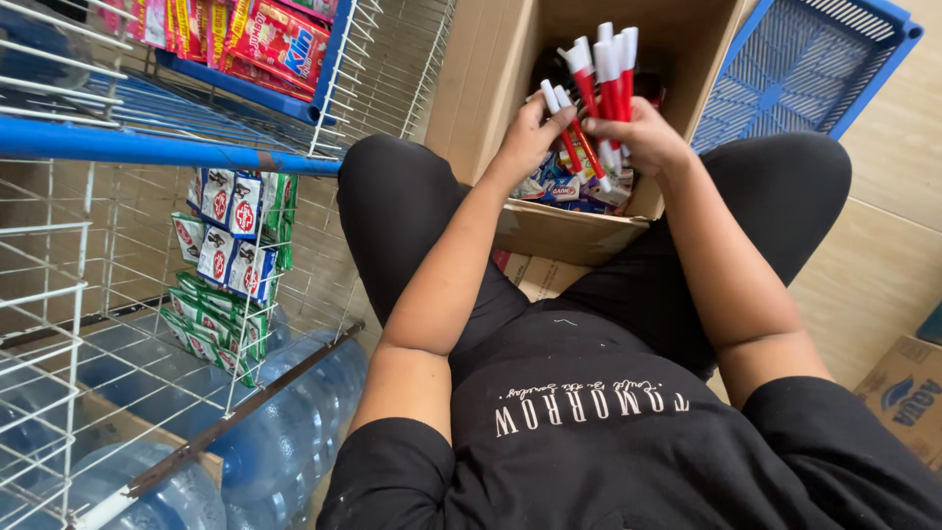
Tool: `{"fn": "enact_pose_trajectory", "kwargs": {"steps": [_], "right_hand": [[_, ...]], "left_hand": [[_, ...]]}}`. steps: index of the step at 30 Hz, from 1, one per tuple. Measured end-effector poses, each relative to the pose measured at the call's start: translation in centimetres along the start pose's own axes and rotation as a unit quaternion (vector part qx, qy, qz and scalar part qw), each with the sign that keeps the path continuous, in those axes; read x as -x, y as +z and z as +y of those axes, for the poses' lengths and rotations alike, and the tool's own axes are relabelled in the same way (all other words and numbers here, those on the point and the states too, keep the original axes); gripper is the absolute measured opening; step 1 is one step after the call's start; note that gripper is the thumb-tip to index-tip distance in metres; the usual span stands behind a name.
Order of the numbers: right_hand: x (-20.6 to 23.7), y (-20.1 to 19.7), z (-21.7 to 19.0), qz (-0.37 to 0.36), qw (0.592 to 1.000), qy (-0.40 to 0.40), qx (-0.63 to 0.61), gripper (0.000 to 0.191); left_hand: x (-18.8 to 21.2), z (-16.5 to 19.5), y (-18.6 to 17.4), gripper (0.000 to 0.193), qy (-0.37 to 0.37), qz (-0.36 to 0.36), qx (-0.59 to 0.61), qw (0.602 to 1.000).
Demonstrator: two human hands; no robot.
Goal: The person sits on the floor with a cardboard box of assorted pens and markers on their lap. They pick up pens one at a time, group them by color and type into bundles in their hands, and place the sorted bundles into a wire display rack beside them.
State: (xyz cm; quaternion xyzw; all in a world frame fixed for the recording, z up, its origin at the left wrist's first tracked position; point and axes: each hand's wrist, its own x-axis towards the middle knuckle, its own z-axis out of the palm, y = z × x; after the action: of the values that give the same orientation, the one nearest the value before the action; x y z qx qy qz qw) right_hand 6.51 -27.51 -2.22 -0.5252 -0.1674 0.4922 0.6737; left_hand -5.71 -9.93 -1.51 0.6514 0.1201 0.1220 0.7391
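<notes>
Black shirt (pixel 589 432) nearest; both hands' fingers (pixel 535 123) clamped on red-white pens (pixel 603 88) over carton (pixel 569 231).

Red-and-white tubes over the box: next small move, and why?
Probably close the left hand around the two loose red-and-white tubes and slide them into the upright bundle of red-and-white tubes that the right hand grips. Those two lean sideways, off the bundle, above the open brown cardboard box, so they could drop.
</notes>
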Motion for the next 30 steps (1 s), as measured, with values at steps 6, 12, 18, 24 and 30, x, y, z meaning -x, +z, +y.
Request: {"fn": "enact_pose_trajectory", "kwargs": {"steps": [6,12,18,24,30], "right_hand": [[-0.5,1.0,0.2,-0.015,1.000,0.001,-0.013,0.029],[-0.5,0.5,0.7,-0.020,1.000,0.016,-0.002,0.027],[-1.0,0.9,1.8,-0.036,0.998,0.049,-0.011,0.030],[-0.8,1.3,1.7,-0.020,0.996,0.078,-0.034,0.034],[-0.7,1.5,1.7,-0.033,0.992,0.088,-0.080,0.042]], "left_hand": [[0.0,0.4,0.0,0.028,-0.057,0.037,0.027,0.997],[0.1,0.3,0.4,0.026,-0.073,0.062,0.054,0.994],[0.4,0.3,0.8,0.024,-0.074,0.092,0.068,0.991],[0.8,0.7,0.6,0.024,-0.027,0.122,0.048,0.991],[0.4,-0.1,0.7,0.039,-0.042,0.115,0.070,0.990]]}}
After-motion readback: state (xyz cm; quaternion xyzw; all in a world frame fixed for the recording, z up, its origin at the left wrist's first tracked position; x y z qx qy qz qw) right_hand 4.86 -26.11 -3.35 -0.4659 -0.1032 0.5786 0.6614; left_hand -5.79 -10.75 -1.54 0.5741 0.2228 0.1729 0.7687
